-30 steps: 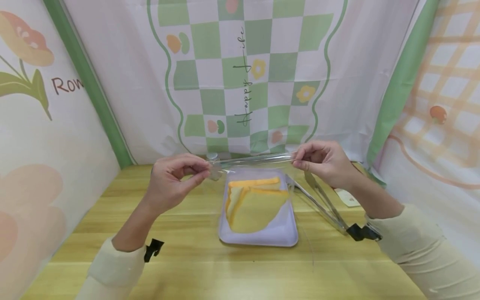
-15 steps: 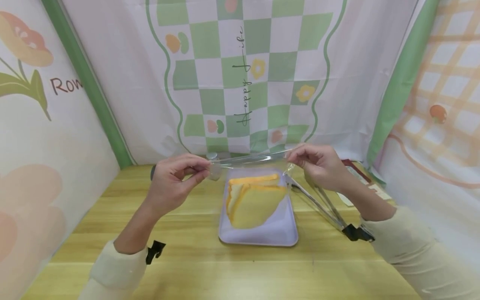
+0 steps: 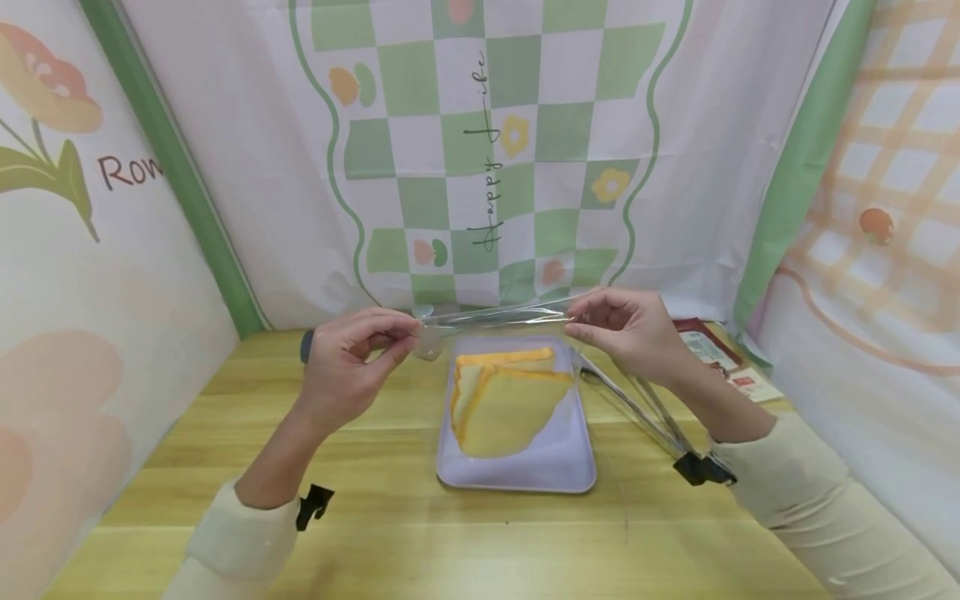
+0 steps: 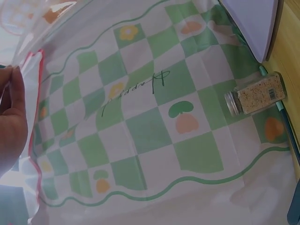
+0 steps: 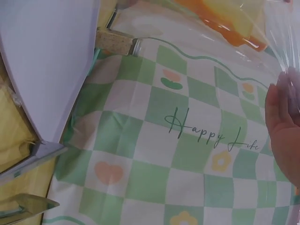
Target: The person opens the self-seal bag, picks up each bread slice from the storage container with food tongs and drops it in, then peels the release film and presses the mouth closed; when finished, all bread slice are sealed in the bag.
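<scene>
A clear plastic bag (image 3: pixel 495 317) is stretched between my two hands, its top edge drawn into a narrow band. My left hand (image 3: pixel 356 358) pinches the left end between thumb and fingers. At the other end, my right hand (image 3: pixel 628 333) pinches the plastic, which gathers in folds beside the fingers in the right wrist view. Yellow bread slices (image 3: pixel 517 408) with orange crusts show through the film below the band. Behind them in the head view is a pale purple tray (image 3: pixel 517 478). Whether the bread touches the tray, I cannot tell.
Metal tongs (image 3: pixel 628 402) lie right of the tray on the wooden table (image 3: pixel 375 533). A small glass jar of grains (image 4: pixel 260 95) stands behind the tray's left corner. Printed packaging (image 3: pixel 723 358) lies at the back right. A checkered cloth (image 3: pixel 495 167) hangs behind.
My right hand has shifted a little left, nearer the left hand, still pinching the bag. More of the packaging behind the right forearm shows. My left hand has barely moved.
</scene>
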Tool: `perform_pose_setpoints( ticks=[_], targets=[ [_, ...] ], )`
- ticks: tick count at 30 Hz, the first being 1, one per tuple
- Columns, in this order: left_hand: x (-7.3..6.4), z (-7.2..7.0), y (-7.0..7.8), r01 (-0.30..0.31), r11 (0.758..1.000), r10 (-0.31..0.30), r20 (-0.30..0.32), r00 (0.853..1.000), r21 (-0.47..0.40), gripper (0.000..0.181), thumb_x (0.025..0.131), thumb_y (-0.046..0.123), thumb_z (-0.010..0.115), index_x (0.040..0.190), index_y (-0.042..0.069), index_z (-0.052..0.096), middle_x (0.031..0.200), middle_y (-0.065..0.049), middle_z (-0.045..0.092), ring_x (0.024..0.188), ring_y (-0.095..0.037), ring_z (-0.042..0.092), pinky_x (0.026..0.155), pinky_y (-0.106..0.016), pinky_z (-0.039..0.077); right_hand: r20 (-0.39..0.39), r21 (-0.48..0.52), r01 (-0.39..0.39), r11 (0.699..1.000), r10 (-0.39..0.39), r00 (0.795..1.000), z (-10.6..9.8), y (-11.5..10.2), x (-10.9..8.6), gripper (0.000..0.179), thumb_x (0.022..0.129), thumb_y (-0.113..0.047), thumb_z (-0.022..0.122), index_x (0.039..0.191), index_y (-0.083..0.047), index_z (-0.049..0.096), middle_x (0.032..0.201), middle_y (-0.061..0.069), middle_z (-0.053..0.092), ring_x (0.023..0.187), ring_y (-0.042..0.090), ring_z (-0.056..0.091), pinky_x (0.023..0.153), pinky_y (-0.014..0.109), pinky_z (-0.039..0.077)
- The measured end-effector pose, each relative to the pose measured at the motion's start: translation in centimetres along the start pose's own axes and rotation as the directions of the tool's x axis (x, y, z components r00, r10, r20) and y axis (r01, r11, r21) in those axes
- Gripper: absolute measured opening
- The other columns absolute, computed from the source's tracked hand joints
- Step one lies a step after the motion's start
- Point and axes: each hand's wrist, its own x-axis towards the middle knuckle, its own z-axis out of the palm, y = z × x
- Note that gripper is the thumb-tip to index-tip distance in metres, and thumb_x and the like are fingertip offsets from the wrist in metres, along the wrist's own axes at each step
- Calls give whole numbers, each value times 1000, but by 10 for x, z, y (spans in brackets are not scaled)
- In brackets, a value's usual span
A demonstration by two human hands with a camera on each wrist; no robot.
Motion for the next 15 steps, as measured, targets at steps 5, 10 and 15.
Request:
perform_pose_setpoints(
  ticks=[5, 10, 15],
  targets=[
    [1, -3, 2, -11, 1000, 11, -6, 1000, 10, 27, 76, -26, 68, 96, -10, 71, 93, -18, 71, 81, -19, 69, 71, -26, 58, -27, 58, 69, 996, -68, 997, 0, 1, 0, 16, 80, 20, 70, 93, 11, 66, 87, 11, 71, 72, 12, 69, 62, 21, 56],
    [2, -3, 4, -6, 999, 6, -6, 1000, 38, 25, 77, -25, 69, 96, -9, 71, 93, -17, 72, 81, -17, 69, 69, -24, 58, -84, 185, 116, 976, -101, 991, -1, 1, 1, 17, 80, 14, 73, 90, 17, 59, 87, 11, 71, 77, 15, 72, 67, 24, 58],
    [5, -2, 4, -25, 996, 29, -38, 999, 85, 19, 79, -18, 72, 96, -10, 71, 92, -17, 72, 82, -20, 70, 74, -24, 58, -103, 211, 112, 971, -92, 990, 0, 2, 3, 22, 80, 14, 74, 93, 18, 56, 90, 10, 72, 80, 15, 72, 69, 25, 58]
  ],
)
